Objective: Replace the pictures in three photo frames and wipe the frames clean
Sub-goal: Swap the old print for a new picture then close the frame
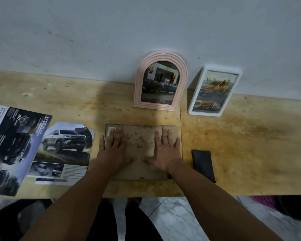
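A rectangular photo frame (pixel 141 136) lies flat on the wooden table with its brown, stained backing board up. My left hand (pixel 114 146) rests flat on its left part, fingers straight. My right hand (pixel 165 150) presses flat on its right part, fingers spread. A pink arched frame (pixel 161 56) with a truck picture leans against the wall behind. To its right a white rectangular frame (pixel 195 100) with a yellow vehicle picture also leans on the wall. Left of my hands lies a cut-out car picture (pixel 63 150).
A larger dark car brochure page (pixel 12 146) lies at the table's left edge. A dark folded cloth (pixel 203 164) lies right of the flat frame. The table's front edge (pixel 146 195) runs just under my forearms. The floor shows below.
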Available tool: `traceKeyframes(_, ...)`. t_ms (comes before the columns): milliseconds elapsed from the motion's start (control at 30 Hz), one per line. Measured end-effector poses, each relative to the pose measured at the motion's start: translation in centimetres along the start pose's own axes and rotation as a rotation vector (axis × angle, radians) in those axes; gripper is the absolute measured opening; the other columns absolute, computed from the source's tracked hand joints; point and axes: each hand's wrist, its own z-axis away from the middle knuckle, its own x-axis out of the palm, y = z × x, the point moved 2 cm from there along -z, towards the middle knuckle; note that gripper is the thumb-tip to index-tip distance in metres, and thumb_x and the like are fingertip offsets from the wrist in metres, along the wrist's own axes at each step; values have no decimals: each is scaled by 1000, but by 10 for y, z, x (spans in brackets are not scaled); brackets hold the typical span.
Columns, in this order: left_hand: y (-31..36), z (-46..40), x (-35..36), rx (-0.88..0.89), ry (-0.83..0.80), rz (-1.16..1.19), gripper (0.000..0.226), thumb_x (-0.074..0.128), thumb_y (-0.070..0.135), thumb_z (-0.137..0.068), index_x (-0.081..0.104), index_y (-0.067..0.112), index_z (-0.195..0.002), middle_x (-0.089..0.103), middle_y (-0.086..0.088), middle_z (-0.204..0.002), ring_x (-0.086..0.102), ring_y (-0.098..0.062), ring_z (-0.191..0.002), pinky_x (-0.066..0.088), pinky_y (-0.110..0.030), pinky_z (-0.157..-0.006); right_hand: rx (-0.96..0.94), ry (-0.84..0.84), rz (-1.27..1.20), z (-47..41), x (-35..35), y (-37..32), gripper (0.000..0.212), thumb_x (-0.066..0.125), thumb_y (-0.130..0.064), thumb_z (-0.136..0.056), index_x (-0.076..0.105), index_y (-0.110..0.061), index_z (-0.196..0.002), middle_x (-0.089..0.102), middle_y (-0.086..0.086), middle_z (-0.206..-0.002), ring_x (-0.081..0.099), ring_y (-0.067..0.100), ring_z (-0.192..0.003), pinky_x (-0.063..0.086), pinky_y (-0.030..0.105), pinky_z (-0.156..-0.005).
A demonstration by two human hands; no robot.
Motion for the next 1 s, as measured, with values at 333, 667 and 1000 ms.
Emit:
traceKeyframes(333,5,21,-11,-32,17,-11,101,29,78,-94,-8,16,-164,-26,-15,-167,-24,-34,-155,-5,-55,-127,49,148,25,45,22,10,95,21,-77,-96,-9,-17,-163,-26,16,-166,-26,34,-153,-2,59,-125)
traceKeyframes(667,-32,54,22,14,127,12,108,25,83,-88,-14,16,-162,-26,-10,-167,1,-27,-159,2,-48,-129,35,120,0,60,40,19,94,18,-78,-95,-16,-20,-161,-31,12,-164,-31,29,-151,-7,60,-124)
traceKeyframes(1000,-19,54,22,-95,62,18,112,14,86,-84,-21,12,-159,-28,-14,-166,-10,-30,-159,0,-51,-129,63,75,23,59,39,16,94,18,-78,-95,-22,-21,-159,-37,12,-161,-33,30,-150,-3,66,-121)
